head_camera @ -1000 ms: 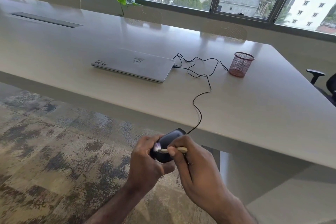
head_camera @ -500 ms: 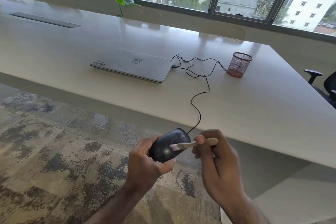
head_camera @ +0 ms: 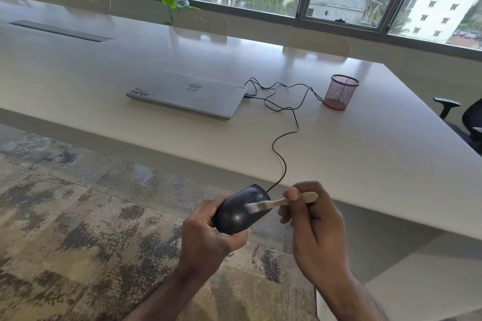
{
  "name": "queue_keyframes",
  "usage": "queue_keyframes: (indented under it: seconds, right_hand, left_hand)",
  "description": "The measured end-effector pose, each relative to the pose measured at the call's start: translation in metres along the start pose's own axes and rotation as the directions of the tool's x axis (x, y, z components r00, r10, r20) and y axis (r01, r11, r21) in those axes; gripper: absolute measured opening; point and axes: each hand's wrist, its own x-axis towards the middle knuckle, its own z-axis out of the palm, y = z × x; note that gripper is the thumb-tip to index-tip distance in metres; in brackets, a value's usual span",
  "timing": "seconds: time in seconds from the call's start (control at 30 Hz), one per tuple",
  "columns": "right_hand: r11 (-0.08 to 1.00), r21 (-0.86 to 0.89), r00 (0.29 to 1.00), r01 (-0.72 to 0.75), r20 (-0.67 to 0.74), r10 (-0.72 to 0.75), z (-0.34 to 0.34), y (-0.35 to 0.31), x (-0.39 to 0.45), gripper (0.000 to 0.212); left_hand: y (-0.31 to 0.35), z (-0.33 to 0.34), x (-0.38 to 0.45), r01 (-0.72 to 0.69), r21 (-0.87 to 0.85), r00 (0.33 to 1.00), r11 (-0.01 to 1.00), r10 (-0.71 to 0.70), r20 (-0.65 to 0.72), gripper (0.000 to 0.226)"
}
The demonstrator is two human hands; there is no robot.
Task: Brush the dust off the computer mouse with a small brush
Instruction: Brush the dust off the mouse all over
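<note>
A black wired computer mouse is held in the air in front of the table edge, gripped from the left and below by my left hand. My right hand pinches a small brush with a pale wooden handle. The brush lies nearly level, its light bristles resting on the top of the mouse near the buttons. The black mouse cable runs from the mouse up over the table edge.
On the large pale table lie a shut silver laptop with the cable plugged in at its right side, and a red mesh pen cup. Patterned carpet is below; an office chair stands at right.
My right hand has swung out to the right, drawing the brush from the rear of the mouse towards its front. The mouse has tilted so more of its top shows.
</note>
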Motion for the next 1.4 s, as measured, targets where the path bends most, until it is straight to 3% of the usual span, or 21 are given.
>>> queue_keyframes:
  seconds: [0.1, 0.3, 0.43, 0.57, 0.67, 0.8, 0.97, 1.07, 1.23, 1.4]
  right_hand:
    - [0.996, -0.086, 1.000, 0.002, 0.016, 0.000, -0.004, 0.001, 0.006, 0.019]
    - [0.998, -0.054, 0.955, 0.019, 0.298, -0.002, -0.001, 0.000, 0.003, 0.016]
    - [0.995, 0.073, 0.973, -0.063, 0.228, 0.045, -0.006, 0.004, 0.006, 0.019]
    - [1.000, -0.014, 0.994, -0.013, 0.111, 0.014, -0.010, 0.008, 0.011, 0.016]
    - [0.995, -0.088, 0.981, 0.035, 0.191, -0.018, -0.006, 0.007, 0.009, 0.015]
    - [0.999, -0.010, 0.947, 0.039, 0.319, -0.033, -0.001, 0.005, 0.004, 0.012]
    - [0.991, 0.123, 0.980, -0.056, 0.194, 0.032, -0.009, 0.007, 0.014, 0.017]
    - [0.999, 0.017, 0.989, -0.029, 0.147, 0.026, -0.016, 0.005, 0.021, 0.014]
    - [0.989, -0.135, 0.958, 0.058, 0.285, -0.017, -0.011, 0.000, 0.021, 0.018]
    - [0.996, -0.074, 0.934, 0.040, 0.358, -0.011, -0.005, -0.001, 0.021, 0.018]
  left_hand:
    - [-0.001, 0.000, 0.000, 0.010, 0.007, 1.000, 1.000, -0.010, 0.014, 0.058]
    - [-0.004, 0.000, -0.002, 0.037, 0.010, 0.999, 0.999, -0.037, 0.024, 0.060]
    - [-0.005, -0.001, -0.003, 0.061, -0.017, 0.998, 0.998, -0.061, 0.025, 0.058]
    - [-0.004, -0.001, -0.004, 0.112, -0.039, 0.992, 0.993, -0.110, 0.066, 0.069]
    - [-0.002, 0.000, -0.004, 0.113, -0.038, 0.992, 0.993, -0.111, 0.064, 0.069]
    - [-0.001, 0.001, -0.004, 0.125, -0.054, 0.991, 0.991, -0.122, 0.052, 0.065]
    - [-0.002, -0.001, -0.005, 0.131, -0.039, 0.989, 0.991, -0.128, 0.070, 0.071]
    - [-0.002, -0.001, -0.006, 0.140, -0.040, 0.988, 0.989, -0.137, 0.077, 0.075]
    - [-0.002, 0.001, -0.007, 0.142, -0.033, 0.987, 0.989, -0.139, 0.084, 0.075]
    - [-0.003, 0.002, -0.009, 0.143, -0.047, 0.987, 0.989, -0.139, 0.082, 0.072]
